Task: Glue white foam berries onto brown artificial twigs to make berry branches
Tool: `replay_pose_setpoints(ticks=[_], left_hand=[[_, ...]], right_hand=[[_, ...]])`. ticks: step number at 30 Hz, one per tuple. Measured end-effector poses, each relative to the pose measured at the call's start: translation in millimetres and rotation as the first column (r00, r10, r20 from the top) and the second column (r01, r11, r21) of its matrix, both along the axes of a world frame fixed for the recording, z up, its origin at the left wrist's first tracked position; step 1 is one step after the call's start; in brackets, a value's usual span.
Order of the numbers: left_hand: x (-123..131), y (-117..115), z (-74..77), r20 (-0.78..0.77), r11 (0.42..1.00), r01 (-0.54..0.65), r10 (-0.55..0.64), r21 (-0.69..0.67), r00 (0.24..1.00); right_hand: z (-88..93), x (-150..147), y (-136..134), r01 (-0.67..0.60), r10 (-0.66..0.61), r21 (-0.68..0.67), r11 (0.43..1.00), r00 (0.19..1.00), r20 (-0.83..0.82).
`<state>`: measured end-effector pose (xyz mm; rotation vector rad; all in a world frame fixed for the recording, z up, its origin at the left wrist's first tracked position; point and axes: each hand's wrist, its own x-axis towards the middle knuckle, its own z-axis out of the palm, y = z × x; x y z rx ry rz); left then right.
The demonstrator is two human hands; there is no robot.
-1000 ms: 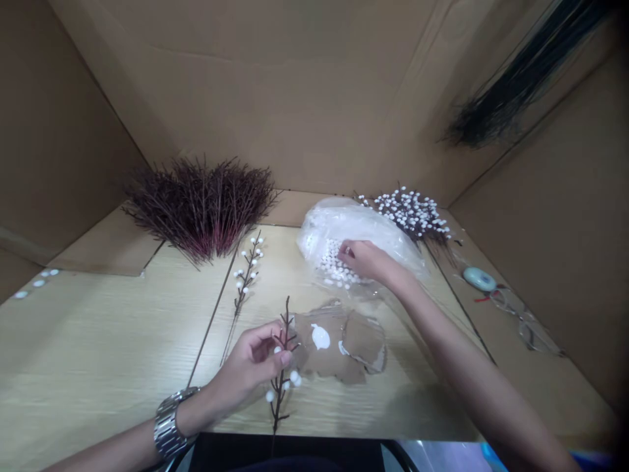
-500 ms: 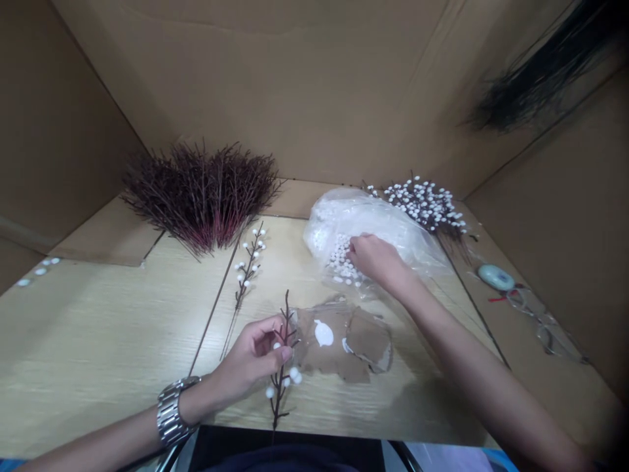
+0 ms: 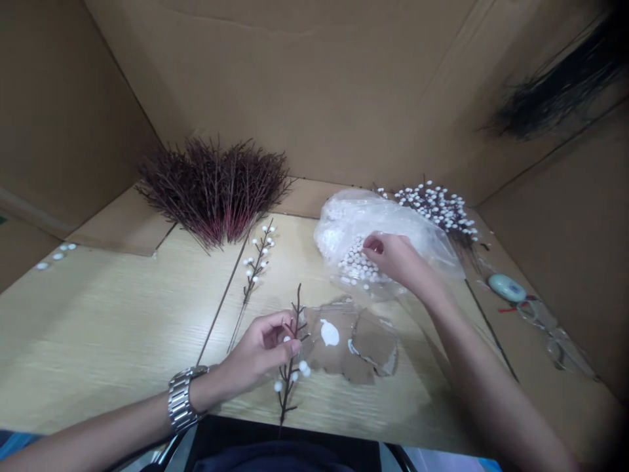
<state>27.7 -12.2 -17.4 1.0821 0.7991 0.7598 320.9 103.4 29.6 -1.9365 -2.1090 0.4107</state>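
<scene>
My left hand (image 3: 269, 345) pinches a brown artificial twig (image 3: 289, 373) upright near the table's front edge; a few white berries sit on its lower branches, and its upper tips are bare. Over the open mouth of a clear plastic bag, my right hand (image 3: 396, 257) has thumb and forefinger together; whether a berry is between them is too small to make out. Loose white berries (image 3: 358, 265) spill at the bag (image 3: 378, 216). Just right of the twig lies a cardboard piece (image 3: 361, 375) bearing a blob of white glue (image 3: 329, 333).
A twig with white berries (image 3: 259, 259) lies mid-table. Bundled bare twigs (image 3: 216, 190) stand at the back left, berried twigs (image 3: 437, 206) at the back right. On the right are a pale green oval object (image 3: 506, 288) and eyeglasses (image 3: 550, 331). Cardboard walls (image 3: 304, 85) enclose the table.
My right hand has lifted slightly from the berries, its thumb and forefinger now showing. The left hand keeps the twig in place. The whole view has shifted a little.
</scene>
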Motion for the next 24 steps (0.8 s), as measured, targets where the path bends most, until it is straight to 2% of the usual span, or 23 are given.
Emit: replay_pose_setpoints(ticks=[2, 3, 4, 6, 10, 12, 15, 18, 24], left_hand=[[1, 0, 1.0, -0.001, 1.0, -0.001, 0.001, 0.012, 1.0], [1, 0, 1.2, 0.0, 1.0, 0.001, -0.001, 0.017, 1.0], [1, -1, 0.9, 0.002, 1.0, 0.005, -0.005, 0.02, 1.0], [0, -2, -1.0, 0.005, 1.0, 0.019, -0.019, 0.023, 1.0], [-3, -4, -6.9, 0.021, 0.998, 0.044, -0.045, 0.045, 0.999], [-5, -4, -8.5, 0.042, 0.998, 0.051, -0.053, 0.048, 0.998], [-6, -4, -7.6, 0.036, 0.998, 0.055, -0.057, 0.037, 0.998], [-6, -3, -4.1, 0.011, 0.999, 0.043, -0.043, 0.033, 0.999], [-3, -4, -0.8, 0.041, 0.999, 0.043, -0.043, 0.002, 0.998]], right_hand=[[13.1, -7, -25, -0.036, 0.04, 0.056, 0.998, 0.995, -0.086], [18.1, -13, -41, -0.068, 0.095, 0.122, 0.99, 0.969, -0.23], [21.2, -20, -58, -0.082, 0.138, 0.16, 0.984, 0.914, -0.38], [20.6, -41, -92, -0.086, 0.151, 0.134, 0.987, 0.769, -0.621], [-2.9, -88, -140, -0.002, 0.032, 0.036, 0.999, 0.527, -0.849], [-15.5, -106, -152, 0.05, -0.06, -0.042, 0.998, 0.427, -0.902], [-25.6, -120, -160, 0.107, -0.159, -0.131, 0.986, 0.331, -0.93], [-28.3, -124, -164, 0.174, -0.208, -0.16, 0.972, 0.304, -0.93], [-29.9, -126, -171, 0.239, -0.229, -0.136, 0.962, 0.424, -0.876]])
